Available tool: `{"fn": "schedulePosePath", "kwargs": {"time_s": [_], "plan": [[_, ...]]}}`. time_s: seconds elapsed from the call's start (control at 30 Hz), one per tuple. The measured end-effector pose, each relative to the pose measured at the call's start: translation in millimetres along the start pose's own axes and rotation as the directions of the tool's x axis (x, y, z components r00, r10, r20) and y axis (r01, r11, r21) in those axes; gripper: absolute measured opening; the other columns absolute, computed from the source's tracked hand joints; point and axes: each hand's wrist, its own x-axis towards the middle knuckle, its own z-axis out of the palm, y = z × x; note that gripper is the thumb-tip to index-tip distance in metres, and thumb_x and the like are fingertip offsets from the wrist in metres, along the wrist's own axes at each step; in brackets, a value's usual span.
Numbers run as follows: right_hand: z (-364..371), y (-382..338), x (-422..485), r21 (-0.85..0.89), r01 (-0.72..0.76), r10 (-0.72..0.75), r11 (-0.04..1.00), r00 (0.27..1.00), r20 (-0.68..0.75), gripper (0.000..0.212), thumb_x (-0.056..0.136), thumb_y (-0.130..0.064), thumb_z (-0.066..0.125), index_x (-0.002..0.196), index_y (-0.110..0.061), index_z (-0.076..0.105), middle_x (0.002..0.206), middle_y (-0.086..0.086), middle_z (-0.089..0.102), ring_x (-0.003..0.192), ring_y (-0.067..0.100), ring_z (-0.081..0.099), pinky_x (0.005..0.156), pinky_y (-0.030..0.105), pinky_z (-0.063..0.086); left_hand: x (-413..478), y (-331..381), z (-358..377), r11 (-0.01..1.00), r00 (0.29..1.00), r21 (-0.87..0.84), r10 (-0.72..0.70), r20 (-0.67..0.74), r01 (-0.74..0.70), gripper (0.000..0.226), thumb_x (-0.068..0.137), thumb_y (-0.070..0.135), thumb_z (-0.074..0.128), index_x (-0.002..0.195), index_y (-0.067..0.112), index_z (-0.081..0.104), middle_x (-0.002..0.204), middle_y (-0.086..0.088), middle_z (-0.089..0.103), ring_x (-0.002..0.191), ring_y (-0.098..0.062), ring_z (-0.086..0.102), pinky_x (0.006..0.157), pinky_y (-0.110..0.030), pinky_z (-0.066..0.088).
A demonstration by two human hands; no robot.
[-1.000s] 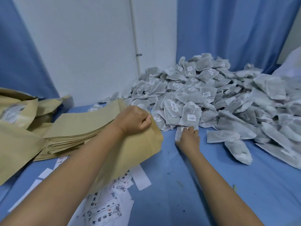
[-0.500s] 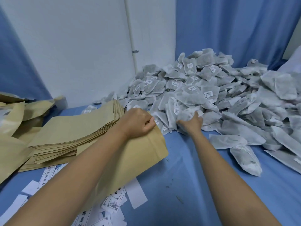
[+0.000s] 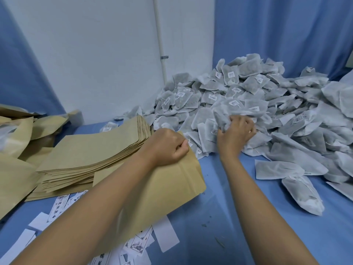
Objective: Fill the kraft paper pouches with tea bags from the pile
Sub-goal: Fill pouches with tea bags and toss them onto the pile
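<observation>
Pile [image 3: 248,104] right, stack [image 3: 91,150] left (cloth [image 3: 219,197] between).

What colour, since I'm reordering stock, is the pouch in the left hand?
The pouch is plain tan-brown; head view.

Kraft pouch [image 3: 172,188] gripped, tea bags [image 3: 221,117] grabbed
</observation>
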Motion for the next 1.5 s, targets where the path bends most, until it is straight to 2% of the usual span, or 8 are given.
{"fn": "schedulePosePath", "kwargs": {"time_s": [0.23, 0.43, 0.7, 0.8, 0.93, 1.17, 1.37, 1.5], "plan": [[42.8, -10.7, -19.1, -0.339, 0.157, 0.115, 0.928, 0.743, 0.659, 0.108, 0.071, -0.069, 0.063, 0.143, 0.002, 0.023, 0.148, 0.021, 0.033, 0.145, 0.036, -0.008, 0.11, 0.051, -0.019, -2.9, 0.2, -6.6, 1.0, 1.0, 0.0, 0.021, -0.006, -0.021, 0.033, 0.083, 0.023, 0.035, 0.051, 0.015, 0.029, 0.042, -0.001, 0.032, 0.039, -0.017, 0.027, 0.041, -0.028, 0.025], [40.6, 2.9, -25.1, -0.257, 0.183, -0.011, 0.949, 0.832, 0.555, 0.06, 0.079, -0.016, 0.064, 0.132, -0.004, 0.041, 0.13, 0.015, 0.054, 0.138, 0.028, 0.023, 0.114, 0.042, 0.011, -6.8, -1.3, -11.8, 1.0, 1.0, -0.027, 0.005, -0.02, -0.005, 0.033, 0.083, 0.023, 0.035, 0.051, 0.015, 0.03, 0.044, 0.001, 0.031, 0.04, -0.017, 0.027, 0.042, -0.028, 0.027], [-12.4, 5.3, -66.2, 0.521, -0.06, -0.169, 0.851, 0.909, 0.38, 0.048, 0.077, -0.015, 0.072, 0.122, -0.016, 0.053, 0.117, -0.002, 0.058, 0.112, 0.016, 0.05, 0.09, 0.024, 0.04, -23.9, -0.1, -26.8, 1.0, 1.0, 0.001, 0.013, -0.004, -0.013, 0.04, 0.082, 0.022, 0.036, 0.046, 0.005, 0.039, 0.042, -0.006, 0.039, 0.037, -0.021, 0.031, 0.042, -0.027, 0.028], [-30.3, -8.0, -78.1, 0.649, -0.31, 0.001, 0.695, 0.902, 0.431, 0.043, 0.079, -0.02, 0.073, 0.114, -0.027, 0.05, 0.11, -0.019, 0.058, 0.105, -0.001, 0.054, 0.084, 0.009, 0.041, -30.7, -1.5, -45.0, 1.0, 1.0, 0.009, 0.012, -0.003, -0.012, 0.039, 0.083, 0.022, 0.035, 0.047, 0.005, 0.04, 0.043, -0.006, 0.04, 0.038, -0.021, 0.032, 0.041, -0.029, 0.032], [-45.3, -23.0, -78.5, 0.72, -0.64, 0.213, 0.266, 0.768, 0.604, 0.048, 0.082, -0.007, 0.07, 0.127, -0.007, 0.053, 0.121, 0.013, 0.063, 0.114, 0.028, 0.059, 0.098, 0.045, 0.048, -37.5, -2.2, -75.1, 0.999, 0.999, 0.046, 0.02, -0.029, -0.019, 0.037, 0.082, 0.02, 0.035, 0.047, 0.007, 0.038, 0.042, -0.005, 0.037, 0.038, -0.02, 0.03, 0.047, -0.023, 0.024], [-84.9, -55.9, -87.0, 0.517, -0.74, -0.139, -0.43, 0.621, 0.772, 0.029, 0.081, -0.015, 0.053, 0.101, -0.018, 0.074, 0.1, 0.002, 0.072, 0.092, 0.016, 0.069, 0.071, 0.029, 0.057, -70.7, -13.7, -87.1, 0.992, 0.992, 0.055, -0.114, 0.061, 0.111, 0.044, 0.087, 0.034, 0.028, 0.053, 0.01, 0.043, 0.05, -0.004, 0.045, 0.047, -0.018, 0.036, 0.049, -0.031, 0.031], [-95.8, -100.2, -111.7, 0.35, -0.91, -0.345, -0.222, 0.409, 0.845, 0.027, 0.075, -0.01, 0.051, 0.081, -0.014, 0.077, 0.086, 0.006, 0.074, 0.078, 0.017, 0.072, 0.061, 0.031, 0.058, -96.1, -18.6, -70.9, 0.855, 0.85, -0.065, -0.499, 0.167, 0.514, 0.038, 0.076, 0.043, 0.047, 0.069, 0.007, 0.061, 0.072, -0.008, 0.059, 0.06, -0.018, 0.048, 0.056, -0.029, 0.039], [-91.7, -97.7, -117.3, 0.409, -0.91, -0.329, 0.066, 0.367, 0.87, 0.023, 0.085, 0.007, 0.051, 0.097, -0.005, 0.066, 0.089, 0.009, 0.072, 0.082, 0.022, 0.07, 0.07, 0.036, 0.059, -109.8, -17.4, -80.0, 0.97, 0.969, -0.052, -0.24, -0.059, 0.237, 0.036, 0.084, 0.029, 0.033, 0.055, 0.011, 0.044, 0.051, -0.013, 0.051, 0.044, -0.027, 0.045, 0.048, -0.026, 0.017]]}}
